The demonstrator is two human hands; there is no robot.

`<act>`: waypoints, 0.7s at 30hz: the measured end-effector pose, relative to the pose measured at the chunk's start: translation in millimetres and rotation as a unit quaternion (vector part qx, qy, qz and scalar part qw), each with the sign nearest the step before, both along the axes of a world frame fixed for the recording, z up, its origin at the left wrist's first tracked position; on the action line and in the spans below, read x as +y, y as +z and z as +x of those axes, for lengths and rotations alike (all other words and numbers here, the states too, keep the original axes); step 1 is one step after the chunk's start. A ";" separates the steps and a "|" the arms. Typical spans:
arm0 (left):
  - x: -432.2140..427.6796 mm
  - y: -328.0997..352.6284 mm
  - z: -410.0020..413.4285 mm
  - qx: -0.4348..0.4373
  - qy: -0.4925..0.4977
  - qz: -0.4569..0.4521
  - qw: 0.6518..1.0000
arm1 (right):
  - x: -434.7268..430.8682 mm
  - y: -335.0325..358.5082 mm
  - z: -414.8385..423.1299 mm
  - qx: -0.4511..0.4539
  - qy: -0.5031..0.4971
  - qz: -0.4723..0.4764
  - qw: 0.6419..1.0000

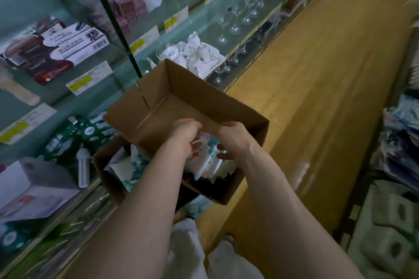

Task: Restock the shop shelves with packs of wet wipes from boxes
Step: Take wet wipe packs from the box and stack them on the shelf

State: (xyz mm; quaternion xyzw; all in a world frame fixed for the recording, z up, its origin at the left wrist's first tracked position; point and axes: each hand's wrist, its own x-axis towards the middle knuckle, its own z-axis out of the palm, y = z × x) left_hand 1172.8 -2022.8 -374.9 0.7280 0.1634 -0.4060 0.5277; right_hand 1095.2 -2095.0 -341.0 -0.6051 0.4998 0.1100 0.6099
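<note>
Beside glass shelves (204,27), left hand (184,135) and right hand (234,140) hold packs (208,163) upright.

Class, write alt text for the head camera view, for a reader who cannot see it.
The left hand and right hand grip white wet wipe packs inside an open cardboard box. Glass shelves to the left hold a tea set and wine glasses.

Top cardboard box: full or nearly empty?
Nearly empty: the box shows mostly bare floor; a few packs sit at its near end, gripped by left hand and right hand.
</note>
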 end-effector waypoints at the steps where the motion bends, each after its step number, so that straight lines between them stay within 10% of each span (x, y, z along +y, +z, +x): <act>1: -1.6 -5.3 5.8 0.011 -0.026 0.014 0.999 | 1.5 -4.1 3.8 0.022 0.013 0.008 1.000; 11: -9.9 -26.6 23.9 0.055 -0.309 0.115 0.942 | 28.8 -49.4 31.3 0.086 0.020 -0.077 0.993; 21: 3.7 -24.4 27.8 0.061 -0.322 0.061 0.943 | 38.0 -74.3 25.3 0.035 -0.125 -0.135 0.982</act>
